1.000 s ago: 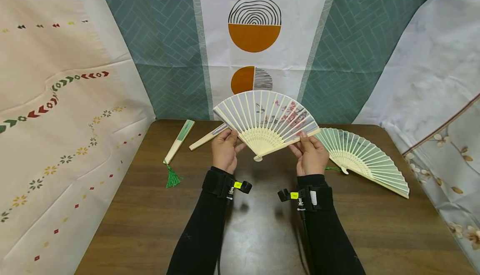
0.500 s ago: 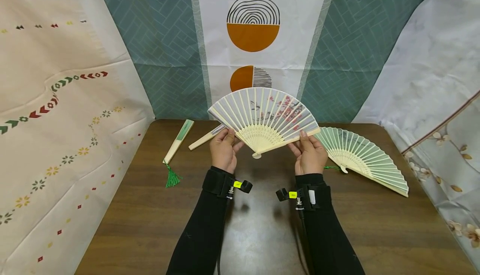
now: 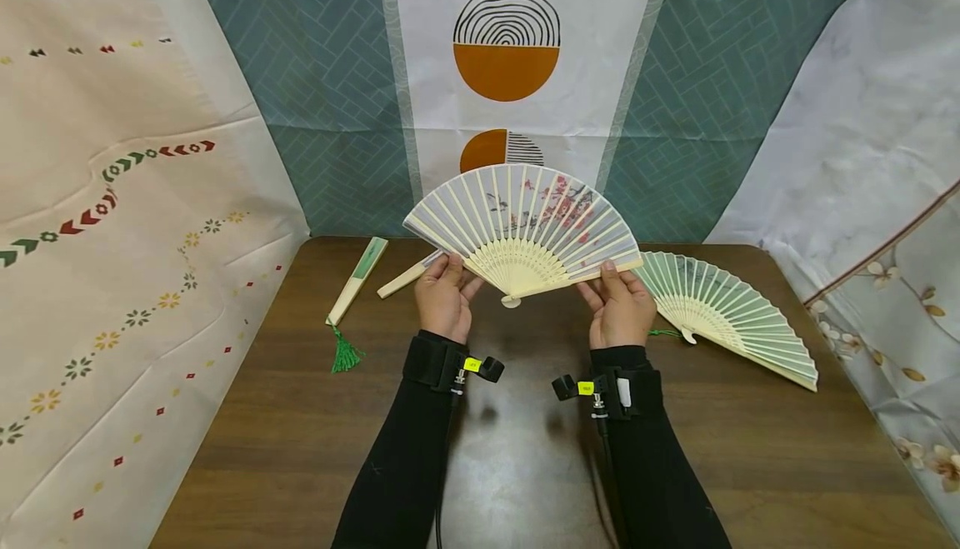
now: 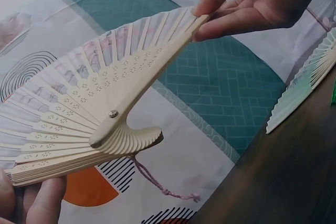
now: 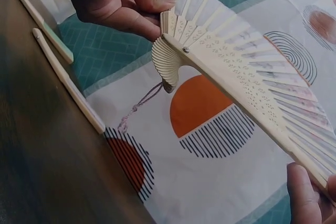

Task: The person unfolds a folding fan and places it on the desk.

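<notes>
A pale folding fan (image 3: 521,224) with red blossoms is spread wide above the table. My left hand (image 3: 444,299) pinches its left end, where several ribs are still stacked together in the left wrist view. At the other end, my right hand (image 3: 621,309) pinches the outer guard stick between thumb and fingers. From the pivot hangs a thin pinkish cord (image 4: 165,188). Behind the right hand lies an opened green folding fan (image 3: 723,311). A closed fan (image 3: 408,279), partly hidden by the held fan and left hand, lies on the table.
Farther left on the wooden table (image 3: 300,432) lies a closed green fan (image 3: 358,280) with a green tassel (image 3: 346,354). A patterned cloth (image 3: 330,91) hangs at the back. Light printed cloths flank the table on both sides.
The held fan has spread wider, its left end moving left and its top edge rising slightly. My left hand has shifted a little left and up; the right has barely moved.
</notes>
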The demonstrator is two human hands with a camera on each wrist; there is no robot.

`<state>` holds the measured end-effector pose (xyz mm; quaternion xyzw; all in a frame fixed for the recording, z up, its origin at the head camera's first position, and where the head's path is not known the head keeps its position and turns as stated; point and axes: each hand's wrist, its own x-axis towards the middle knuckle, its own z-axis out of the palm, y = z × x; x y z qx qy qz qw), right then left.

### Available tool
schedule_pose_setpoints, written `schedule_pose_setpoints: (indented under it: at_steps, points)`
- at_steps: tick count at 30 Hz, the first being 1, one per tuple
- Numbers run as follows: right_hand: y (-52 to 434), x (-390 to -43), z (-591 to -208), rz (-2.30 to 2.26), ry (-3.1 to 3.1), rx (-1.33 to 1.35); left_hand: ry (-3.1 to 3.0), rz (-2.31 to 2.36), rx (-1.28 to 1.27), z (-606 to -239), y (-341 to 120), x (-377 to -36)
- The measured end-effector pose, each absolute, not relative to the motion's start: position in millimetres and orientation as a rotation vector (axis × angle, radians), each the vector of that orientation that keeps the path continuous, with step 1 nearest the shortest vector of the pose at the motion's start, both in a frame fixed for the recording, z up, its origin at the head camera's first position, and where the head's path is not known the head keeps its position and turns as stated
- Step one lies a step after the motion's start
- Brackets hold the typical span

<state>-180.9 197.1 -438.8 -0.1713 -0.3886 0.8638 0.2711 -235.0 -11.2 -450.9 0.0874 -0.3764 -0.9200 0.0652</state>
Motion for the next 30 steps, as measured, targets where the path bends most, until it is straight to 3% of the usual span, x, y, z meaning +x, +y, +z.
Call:
schedule_pose_setpoints:
  at_steps: [30]
  points:
    - [197.6, -184.6, -442.4, 2.321, -0.992, -0.496, -0.907, -2.786, 0.344, -450.4, -3.6, -236.1]
